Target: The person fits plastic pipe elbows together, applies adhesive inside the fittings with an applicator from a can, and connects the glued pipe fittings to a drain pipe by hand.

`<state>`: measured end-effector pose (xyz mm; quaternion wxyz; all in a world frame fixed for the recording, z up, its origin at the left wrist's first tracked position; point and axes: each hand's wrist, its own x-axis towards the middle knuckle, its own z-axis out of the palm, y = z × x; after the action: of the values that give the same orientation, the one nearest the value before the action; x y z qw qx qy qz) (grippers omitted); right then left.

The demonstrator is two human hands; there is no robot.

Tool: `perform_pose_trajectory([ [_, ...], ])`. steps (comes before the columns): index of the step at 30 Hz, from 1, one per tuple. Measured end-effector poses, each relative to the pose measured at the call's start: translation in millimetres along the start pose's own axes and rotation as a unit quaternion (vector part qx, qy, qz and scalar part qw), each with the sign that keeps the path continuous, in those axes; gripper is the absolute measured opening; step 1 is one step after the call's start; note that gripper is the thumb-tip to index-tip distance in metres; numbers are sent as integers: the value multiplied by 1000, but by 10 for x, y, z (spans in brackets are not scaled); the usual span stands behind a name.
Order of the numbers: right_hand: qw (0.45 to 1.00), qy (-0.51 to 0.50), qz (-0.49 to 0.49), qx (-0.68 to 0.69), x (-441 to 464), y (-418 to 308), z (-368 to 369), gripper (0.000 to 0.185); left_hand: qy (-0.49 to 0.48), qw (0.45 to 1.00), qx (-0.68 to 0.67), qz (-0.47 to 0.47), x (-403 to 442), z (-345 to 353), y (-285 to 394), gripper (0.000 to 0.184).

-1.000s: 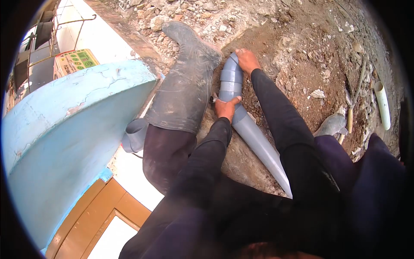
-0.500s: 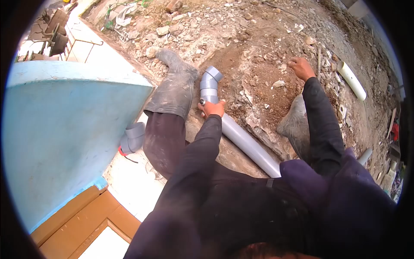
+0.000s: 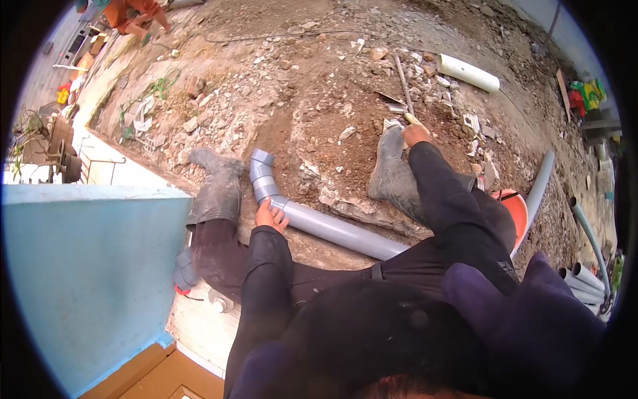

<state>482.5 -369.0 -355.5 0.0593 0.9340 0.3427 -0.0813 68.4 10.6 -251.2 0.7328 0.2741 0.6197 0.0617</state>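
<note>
A long gray pipe (image 3: 342, 229) with curved elbow fittings (image 3: 264, 179) at its left end lies on the ground in front of me. My left hand (image 3: 271, 216) is on the pipe just below the fittings, fingers curled against its near side. Farther right, beside my right boot (image 3: 392, 166), my right hand (image 3: 417, 135) is closed round the yellowish handle (image 3: 411, 120) of a tool. The tool's thin blade is hard to make out among the rubble.
A blue wall (image 3: 100, 279) stands at the left, with a gray fitting (image 3: 185, 269) beside my left leg. A white pipe (image 3: 468, 72) lies beyond the tool. An orange container (image 3: 513, 216) and more pipes (image 3: 585, 282) are at the right. Another person (image 3: 129, 13) is at the upper left.
My right hand has left the elbow fittings, moved right and taken hold of the tool handle. My left hand has stayed by the pipe. The view has turned, showing more ground ahead.
</note>
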Motion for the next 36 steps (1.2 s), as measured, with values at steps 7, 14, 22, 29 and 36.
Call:
perform_pose_trajectory([
  [7,984,-111,120,72,-672,-1586,-1025,30,-60,866,466,170,568,112,-374,70],
  [14,914,-45,-92,393,-13,-1549,-2256,29,-116,873,365,303,779,23,-372,73],
  [22,748,51,-168,641,-297,-2177,-3580,14,-76,770,199,601,-2399,-845,-14,68],
  [29,810,-167,-255,501,-218,-2935,-2053,25,348,687,243,590,-2320,-2526,-1023,116],
  [36,891,-229,-325,220,-670,-3307,-1371,35,374,762,215,483,-1390,-2964,-963,152],
])
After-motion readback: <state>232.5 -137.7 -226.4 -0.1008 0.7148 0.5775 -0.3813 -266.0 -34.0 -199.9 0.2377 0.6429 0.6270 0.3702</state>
